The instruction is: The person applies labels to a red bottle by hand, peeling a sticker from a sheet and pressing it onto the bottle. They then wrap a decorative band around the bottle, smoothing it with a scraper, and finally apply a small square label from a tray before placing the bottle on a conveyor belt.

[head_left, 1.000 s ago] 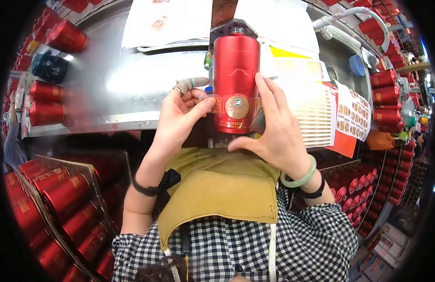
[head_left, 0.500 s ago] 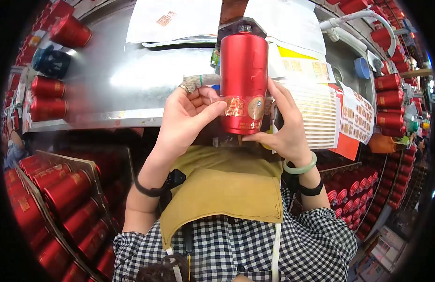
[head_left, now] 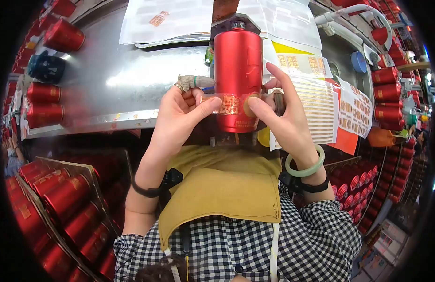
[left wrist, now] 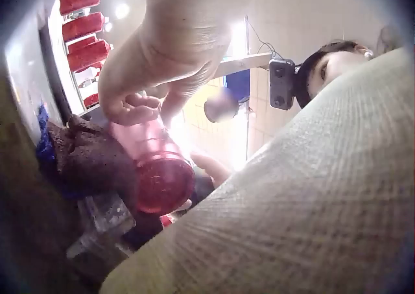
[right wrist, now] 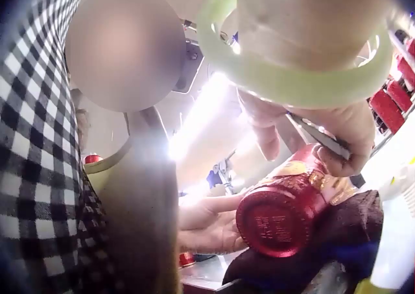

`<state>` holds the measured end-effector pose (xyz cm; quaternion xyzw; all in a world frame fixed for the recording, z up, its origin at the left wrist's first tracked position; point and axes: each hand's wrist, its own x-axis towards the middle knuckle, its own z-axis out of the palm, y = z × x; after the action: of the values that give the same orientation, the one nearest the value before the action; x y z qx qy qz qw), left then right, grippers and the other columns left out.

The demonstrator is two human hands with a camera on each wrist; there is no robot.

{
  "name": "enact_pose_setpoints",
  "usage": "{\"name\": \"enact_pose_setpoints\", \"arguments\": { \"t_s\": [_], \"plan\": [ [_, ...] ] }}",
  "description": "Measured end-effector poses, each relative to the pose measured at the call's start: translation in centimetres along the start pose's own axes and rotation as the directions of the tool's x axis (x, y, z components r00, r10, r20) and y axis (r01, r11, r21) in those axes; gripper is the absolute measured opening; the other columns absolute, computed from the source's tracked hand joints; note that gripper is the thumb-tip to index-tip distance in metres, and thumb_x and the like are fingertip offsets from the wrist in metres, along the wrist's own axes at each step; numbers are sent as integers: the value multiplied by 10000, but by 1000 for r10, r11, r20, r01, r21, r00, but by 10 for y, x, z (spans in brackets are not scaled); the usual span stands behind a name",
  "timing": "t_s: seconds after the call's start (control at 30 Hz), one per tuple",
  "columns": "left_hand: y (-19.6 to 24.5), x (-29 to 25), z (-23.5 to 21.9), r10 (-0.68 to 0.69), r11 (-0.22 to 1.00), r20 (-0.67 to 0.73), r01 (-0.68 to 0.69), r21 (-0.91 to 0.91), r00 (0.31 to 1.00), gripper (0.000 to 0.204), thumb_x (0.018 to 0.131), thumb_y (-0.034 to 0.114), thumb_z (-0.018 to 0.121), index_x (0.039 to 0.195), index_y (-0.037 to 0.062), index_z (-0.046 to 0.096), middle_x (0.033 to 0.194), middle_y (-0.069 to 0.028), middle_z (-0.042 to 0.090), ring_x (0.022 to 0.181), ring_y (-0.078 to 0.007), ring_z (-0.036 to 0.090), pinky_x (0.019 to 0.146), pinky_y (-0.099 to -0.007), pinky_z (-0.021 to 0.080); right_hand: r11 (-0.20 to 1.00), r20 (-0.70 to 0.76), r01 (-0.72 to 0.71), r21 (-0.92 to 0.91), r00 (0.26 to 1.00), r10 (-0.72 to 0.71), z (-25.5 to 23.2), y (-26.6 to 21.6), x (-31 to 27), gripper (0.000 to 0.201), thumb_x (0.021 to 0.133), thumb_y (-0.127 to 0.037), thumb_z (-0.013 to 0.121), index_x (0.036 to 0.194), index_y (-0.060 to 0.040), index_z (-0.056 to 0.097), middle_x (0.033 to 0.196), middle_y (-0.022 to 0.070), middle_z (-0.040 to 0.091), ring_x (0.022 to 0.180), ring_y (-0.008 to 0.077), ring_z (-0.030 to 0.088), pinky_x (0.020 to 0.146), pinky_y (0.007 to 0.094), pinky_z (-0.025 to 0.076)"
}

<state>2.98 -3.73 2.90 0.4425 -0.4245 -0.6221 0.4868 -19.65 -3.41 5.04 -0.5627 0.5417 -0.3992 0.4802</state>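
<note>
A red bottle (head_left: 237, 61) lies with its neck pointing away, on a dark support (left wrist: 91, 154). Across its lower part runs a clear strip with a gold printed label (head_left: 229, 104). My left hand (head_left: 176, 117) pinches the strip's left end between thumb and fingers; a grey knitted cover (head_left: 195, 82) is on one finger. The thumb of my right hand (head_left: 290, 120) presses on the round gold emblem at the bottle's right side, and its curled fingers hold a flat metal tool (right wrist: 318, 135). The bottle's base (right wrist: 275, 223) shows in the right wrist view.
Sheets of gold labels (head_left: 311, 110) lie right of the bottle, white papers (head_left: 168, 21) behind it. Several red bottles (head_left: 44, 115) and a dark teal object (head_left: 46, 66) stand at the left. Racks of red bottles (head_left: 69, 195) flank the person; a blue cup (head_left: 358, 62) is at the back right.
The bottle has turned, so the round emblem sits further right. My right thumb has moved from below the base up onto the emblem. The left hand still pinches the strip.
</note>
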Motion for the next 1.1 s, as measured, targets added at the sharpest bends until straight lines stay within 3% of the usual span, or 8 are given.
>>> {"name": "enact_pose_setpoints", "arguments": {
  "t_s": [0.07,0.1,0.2,0.27,0.6,0.87,1.0,1.1],
  "plan": [
    [-1,1,0,-10,1000,2,10,-30,1000,188,951,30,741,1027,27,569,936,4,597,906,-89,637,859,-278,554,987,4,48,151,999,-49,6,-1,2,734,930,-49,737,1559,16,364,1087,-20,454,776,29,447,700,185,404],
    [-1,1,0,-9,999,5,10,-43,1000,173,972,54,722,1065,15,581,963,-10,618,893,-90,629,851,-277,545,988,4,48,150,999,-49,6,0,2,734,930,-49,737,1559,16,364,1087,-20,454,776,29,447,700,185,404],
    [0,1,-2,-63,988,12,64,-141,998,183,1008,94,684,1135,-5,596,1016,-41,654,875,-94,624,845,-277,535,998,24,48,40,999,-49,5,2,4,748,917,-66,758,1554,16,373,1066,-22,440,799,29,447,701,184,405],
    [0,1,-3,-115,968,19,116,-223,993,201,1024,111,665,1167,-14,600,1041,-58,669,871,-97,626,846,-277,533,995,38,25,-100,999,-21,2,1,6,803,869,-211,776,1512,51,373,1276,169,533,1131,226,546,990,355,462],
    [-11,0,0,10,995,-41,-14,-101,999,277,938,45,759,1158,-15,602,1022,-64,680,921,-123,658,806,-280,548,984,42,-24,-174,999,32,6,-12,7,794,865,-187,758,1517,44,369,1239,163,559,1103,221,564,985,356,473],
    [-11,0,2,16,993,-45,-21,-116,999,279,938,50,759,1159,-17,602,1029,-68,682,933,-133,677,803,-284,555,997,67,15,82,998,-20,11,-18,6,753,875,-62,726,1509,72,342,1334,176,551,1245,227,556,1076,364,444],
    [-10,-1,2,13,994,-43,-18,-111,999,272,942,48,754,1153,-23,599,1032,-75,682,937,-133,676,804,-283,554,996,66,7,-86,998,-2,8,-15,7,739,883,-38,713,1508,75,335,1335,172,559,1254,222,554,1078,359,444],
    [-11,-1,2,21,993,-29,-24,-117,999,258,946,43,748,1144,-27,598,1033,-79,684,936,-132,675,806,-282,553,993,85,-1,118,996,-9,10,-21,6,729,890,-22,702,1511,70,333,1335,170,566,1247,217,558,1066,360,455]
  ]
}}
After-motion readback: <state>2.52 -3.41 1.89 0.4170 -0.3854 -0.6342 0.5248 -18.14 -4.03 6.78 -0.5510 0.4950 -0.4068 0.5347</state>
